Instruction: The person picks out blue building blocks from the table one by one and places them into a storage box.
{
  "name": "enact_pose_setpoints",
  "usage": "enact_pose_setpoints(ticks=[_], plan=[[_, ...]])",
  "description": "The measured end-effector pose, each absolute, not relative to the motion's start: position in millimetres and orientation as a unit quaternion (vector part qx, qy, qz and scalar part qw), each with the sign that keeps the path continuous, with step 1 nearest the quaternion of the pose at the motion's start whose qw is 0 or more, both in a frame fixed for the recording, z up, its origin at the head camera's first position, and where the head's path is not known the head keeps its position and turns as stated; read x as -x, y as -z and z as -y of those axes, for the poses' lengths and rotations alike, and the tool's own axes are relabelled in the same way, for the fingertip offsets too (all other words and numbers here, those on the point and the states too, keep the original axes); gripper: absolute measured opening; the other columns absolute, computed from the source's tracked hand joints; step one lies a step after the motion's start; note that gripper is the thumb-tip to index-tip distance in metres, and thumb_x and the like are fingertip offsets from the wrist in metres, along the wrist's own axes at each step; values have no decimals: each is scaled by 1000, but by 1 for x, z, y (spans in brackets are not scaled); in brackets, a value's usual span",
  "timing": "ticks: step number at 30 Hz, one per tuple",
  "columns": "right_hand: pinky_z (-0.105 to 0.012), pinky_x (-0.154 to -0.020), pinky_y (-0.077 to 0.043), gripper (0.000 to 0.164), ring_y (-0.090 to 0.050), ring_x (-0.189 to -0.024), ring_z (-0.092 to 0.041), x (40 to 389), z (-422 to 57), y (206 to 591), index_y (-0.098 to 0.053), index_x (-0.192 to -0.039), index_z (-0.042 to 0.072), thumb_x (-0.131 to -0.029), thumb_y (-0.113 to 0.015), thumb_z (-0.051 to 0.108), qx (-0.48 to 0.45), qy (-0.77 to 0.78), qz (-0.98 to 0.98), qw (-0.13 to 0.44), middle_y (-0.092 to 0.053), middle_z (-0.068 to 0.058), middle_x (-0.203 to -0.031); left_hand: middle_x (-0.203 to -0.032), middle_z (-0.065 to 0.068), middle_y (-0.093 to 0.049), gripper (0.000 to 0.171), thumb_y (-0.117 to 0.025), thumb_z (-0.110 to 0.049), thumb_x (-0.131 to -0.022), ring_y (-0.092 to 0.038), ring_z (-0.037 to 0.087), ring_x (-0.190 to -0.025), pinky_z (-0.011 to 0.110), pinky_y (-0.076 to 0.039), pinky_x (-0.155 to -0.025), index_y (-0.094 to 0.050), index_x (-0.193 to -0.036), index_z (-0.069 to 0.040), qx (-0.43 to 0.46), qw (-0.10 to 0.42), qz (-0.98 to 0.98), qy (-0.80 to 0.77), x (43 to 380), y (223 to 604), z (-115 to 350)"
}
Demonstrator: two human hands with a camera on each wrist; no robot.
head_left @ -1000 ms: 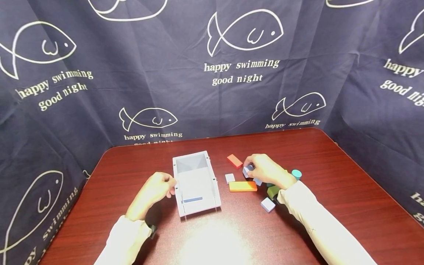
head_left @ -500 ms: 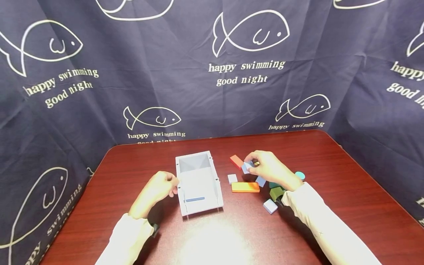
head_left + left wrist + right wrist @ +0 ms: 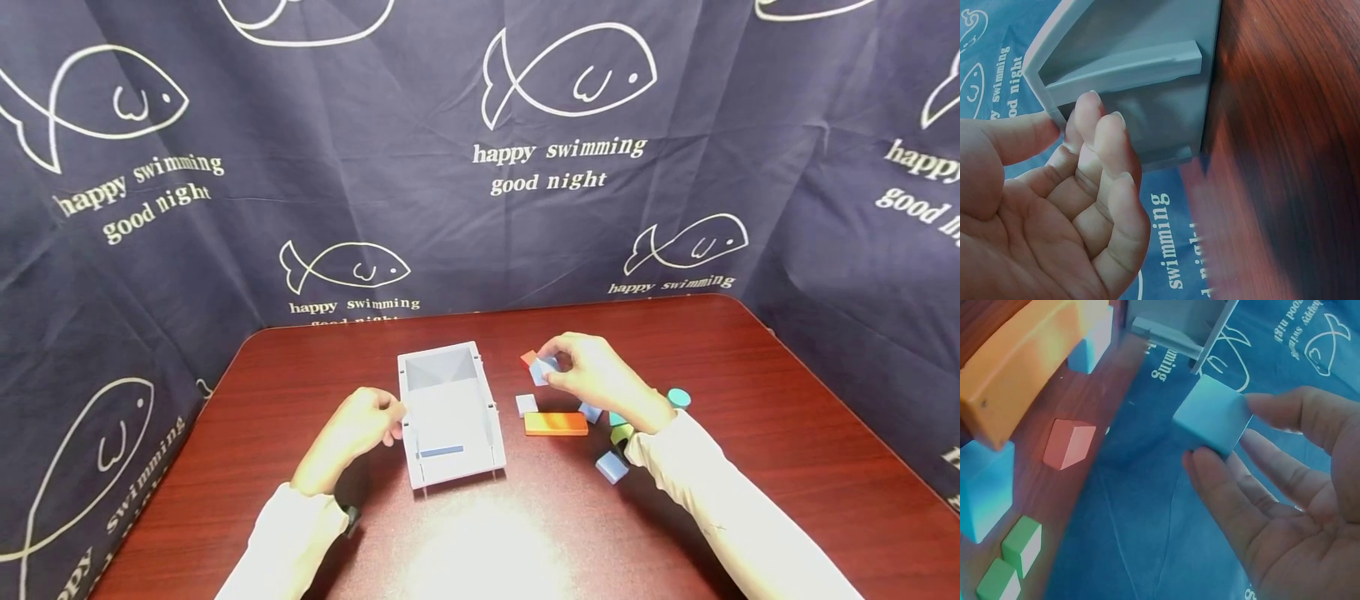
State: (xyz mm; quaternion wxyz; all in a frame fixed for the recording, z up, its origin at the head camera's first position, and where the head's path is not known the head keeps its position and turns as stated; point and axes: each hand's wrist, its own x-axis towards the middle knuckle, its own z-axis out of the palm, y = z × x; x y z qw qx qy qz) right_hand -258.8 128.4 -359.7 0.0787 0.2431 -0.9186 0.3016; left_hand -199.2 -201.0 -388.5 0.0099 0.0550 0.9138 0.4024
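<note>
On the tabletop (image 3: 315,358), a grey box (image 3: 448,412) stood toward the far edge. The left hand (image 3: 366,421), fingers curled, pinched its side facing the left edge; the right hand (image 3: 596,372), fingers bent, was nearer the right edge. Between box and right edge lay an orange block (image 3: 555,424). The right thumb and fingertips pinched a blue block (image 3: 1213,415) midair.

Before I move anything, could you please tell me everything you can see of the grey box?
The grey box is open-topped and rectangular, with small dark notches along its rim and a ledge along the outside; it looks like smooth plastic. It stands on the table, open side up, its long sides running front to back. A blue strip shows at the near end; I cannot tell if it is loose. The left hand grips its left rim.
</note>
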Motion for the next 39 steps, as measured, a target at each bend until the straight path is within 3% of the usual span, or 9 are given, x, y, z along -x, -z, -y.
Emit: enact_pose_setpoints(ticks=[20,26,39], plan=[[-40,-71,-53,25,-59,-77,-19,246,-106,341,-70,-98,7,-73,-73,9,-280,-334,893,108,-68,-6,-91,-57,15,-65,22,-54,-7,-86,-61,27,-50,29,-45,-51,-68,-70,0,-57,11,-913,-404,199,388,200],[-43,-73,-55,26,-62,-78,-19,245,-96,342,-70,-98,6,-73,-73,7,-290,-362,879,107,-67,-6,-92,-56,13,-65,22,-54,-7,-86,-58,18,-45,29,-46,-50,-69,-71,1,-60,10,-913,-404,200,388,201],[-42,-75,-56,23,-63,-81,-17,245,-75,339,-70,-96,6,-73,-71,5,-348,-360,858,115,-68,-6,-94,-59,18,-66,22,-54,-7,-86,-58,20,-46,29,-46,-50,-68,-70,0,-57,9,-911,-408,200,389,201]])
